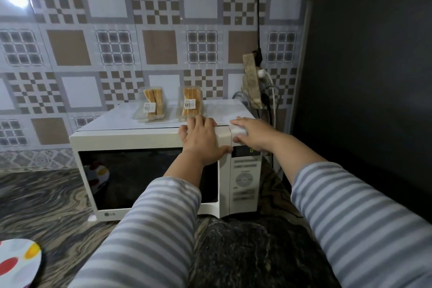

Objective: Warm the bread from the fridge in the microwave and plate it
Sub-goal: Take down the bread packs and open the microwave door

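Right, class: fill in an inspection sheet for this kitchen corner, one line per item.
Surface: dark marbled counter.
Job's things: two bread packs on the shut microwave; spotted plate at the near left edge.
Clutter: nothing seen.
Hands: left hand on the door's top corner; right hand on the panel's top corner.
Cables: cords at the wall socket.
Surroundings: patterned tiles; dark wall.
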A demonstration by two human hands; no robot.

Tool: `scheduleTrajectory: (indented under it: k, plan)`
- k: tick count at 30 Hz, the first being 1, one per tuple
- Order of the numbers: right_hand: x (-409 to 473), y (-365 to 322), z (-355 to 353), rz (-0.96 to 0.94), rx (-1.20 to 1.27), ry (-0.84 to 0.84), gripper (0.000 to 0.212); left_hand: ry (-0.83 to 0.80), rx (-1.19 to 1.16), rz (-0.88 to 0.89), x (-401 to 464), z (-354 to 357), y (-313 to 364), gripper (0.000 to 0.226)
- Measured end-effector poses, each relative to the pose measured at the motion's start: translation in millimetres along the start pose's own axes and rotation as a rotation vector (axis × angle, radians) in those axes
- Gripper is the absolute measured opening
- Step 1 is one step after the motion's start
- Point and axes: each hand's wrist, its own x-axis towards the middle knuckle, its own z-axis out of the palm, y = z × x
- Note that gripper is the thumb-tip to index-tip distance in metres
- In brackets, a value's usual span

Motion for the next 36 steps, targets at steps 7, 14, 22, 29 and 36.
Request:
scheduleTrajectory:
  k: [7,14,22,29,36]
  plan:
    - [2.5,3.0,0.7,-0.02,-0.009,-0.003,0.062,0.018,0.024,0.013,1.2,1.6,-0.2,0.083]
    - [1.0,3.8,-1.4,-0.047,-0.009,-0.007,0.062,-0.012,0.032,0.018,2.3,-0.6,0.2,0.083]
    - [-1.9,0.9,3.5,-0.062,-0.228,-0.048,0.061,0.064,-0.012,0.113,-34.1,-10.7,-5.4,0.08]
    - [-8.7,4.4,17.2,-0.07,-0.379,0.011,0.057,0.258,0.047,0.202,-70.6,1.0,-18.5,0.08]
    - [-20.0,-2.1,20.2,-0.027,-0.322,0.068,0.053,0.276,0.023,0.201,-86.7,-4.8,-17.1,0.082]
